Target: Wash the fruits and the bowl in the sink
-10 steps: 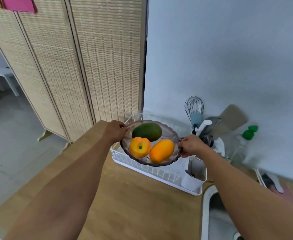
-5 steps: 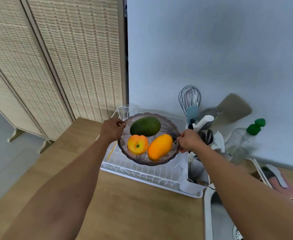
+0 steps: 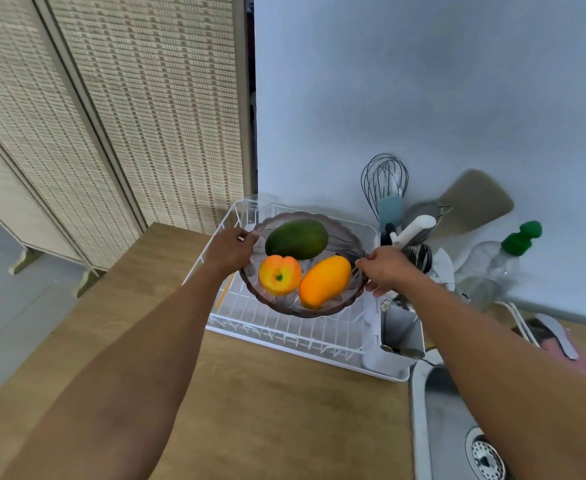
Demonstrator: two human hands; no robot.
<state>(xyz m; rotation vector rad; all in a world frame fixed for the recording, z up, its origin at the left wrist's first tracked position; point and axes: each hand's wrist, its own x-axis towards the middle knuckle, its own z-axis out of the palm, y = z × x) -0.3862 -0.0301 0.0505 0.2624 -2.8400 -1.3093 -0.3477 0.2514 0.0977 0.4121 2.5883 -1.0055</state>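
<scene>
A tinted glass bowl with a scalloped rim hangs above the white dish rack. It carries a green mango, a yellow-orange mango and a peach-coloured apple. My left hand grips the bowl's left rim and my right hand grips its right rim. The steel sink lies at the lower right, its drain partly behind my right forearm.
A utensil holder with a whisk, spatula and other tools stands at the rack's right end. A clear bottle with a green cap stands by the wall. The wooden counter spreads in front; a woven folding screen stands left.
The view has swung right and down, bringing the sink and its drain into sight. Both hands keep their hold on the bowl, which stays over the rack.
</scene>
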